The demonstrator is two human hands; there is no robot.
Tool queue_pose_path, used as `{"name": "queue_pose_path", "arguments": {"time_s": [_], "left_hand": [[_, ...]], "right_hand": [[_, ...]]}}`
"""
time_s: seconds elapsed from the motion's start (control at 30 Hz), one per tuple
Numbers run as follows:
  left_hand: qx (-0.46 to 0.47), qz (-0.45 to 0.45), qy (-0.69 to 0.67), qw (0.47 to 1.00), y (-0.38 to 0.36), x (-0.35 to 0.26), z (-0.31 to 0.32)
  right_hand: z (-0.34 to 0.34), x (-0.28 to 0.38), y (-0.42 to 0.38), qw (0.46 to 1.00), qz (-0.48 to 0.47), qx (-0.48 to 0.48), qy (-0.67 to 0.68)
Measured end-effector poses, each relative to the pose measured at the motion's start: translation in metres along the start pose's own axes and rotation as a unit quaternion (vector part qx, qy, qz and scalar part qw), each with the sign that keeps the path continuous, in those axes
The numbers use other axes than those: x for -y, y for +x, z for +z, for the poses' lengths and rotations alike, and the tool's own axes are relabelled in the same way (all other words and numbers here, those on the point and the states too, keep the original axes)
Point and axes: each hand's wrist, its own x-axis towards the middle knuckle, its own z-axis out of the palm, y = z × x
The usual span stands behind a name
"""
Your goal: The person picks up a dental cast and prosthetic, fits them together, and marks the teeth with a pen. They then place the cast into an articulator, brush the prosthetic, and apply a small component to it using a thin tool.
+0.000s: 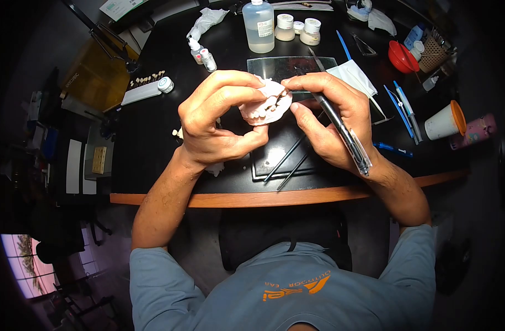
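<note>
A pale pink-white dental cast (269, 107) with a row of teeth is held up over the table. My left hand (216, 116) is closed around its left side, thumb below and fingers on top. At the cast's right edge, the index fingertip and thumb of my right hand (340, 113) rest close against it. A black pen-like tool (340, 129) with a clear end lies slanted across my right palm, tucked between the fingers. Beneath both hands is a dark tray (258, 168), with two thin dark rods (285, 160) lying across it.
Behind the hands are a glass slab (274, 66), a large clear bottle (258, 27) and several small jars (310, 33). To the right stand a red bowl (402, 57), a white cup (442, 124) and blue-handled tools (404, 113). A tooth shade guide (142, 91) lies left.
</note>
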Motion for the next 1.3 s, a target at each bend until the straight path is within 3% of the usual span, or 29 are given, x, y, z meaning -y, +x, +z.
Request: {"name": "queue_pose_path", "arguments": {"time_s": [0.17,0.37,1.3], "left_hand": [[0.007,0.024,0.005,1.000,0.0010,0.0026,-0.0013],[0.016,-0.029,-0.003,0.999,0.0022,-0.0027,-0.0018],[0.039,-0.051,0.010,0.998,0.0026,-0.0035,-0.0013]], "right_hand": [[-0.0020,0.0009,0.0007,1.000,0.004,0.007,-0.001],[-0.0005,-0.0005,0.0011,1.000,0.007,0.024,-0.001],[0.0006,-0.0029,-0.0006,0.998,0.020,0.053,0.008]]}}
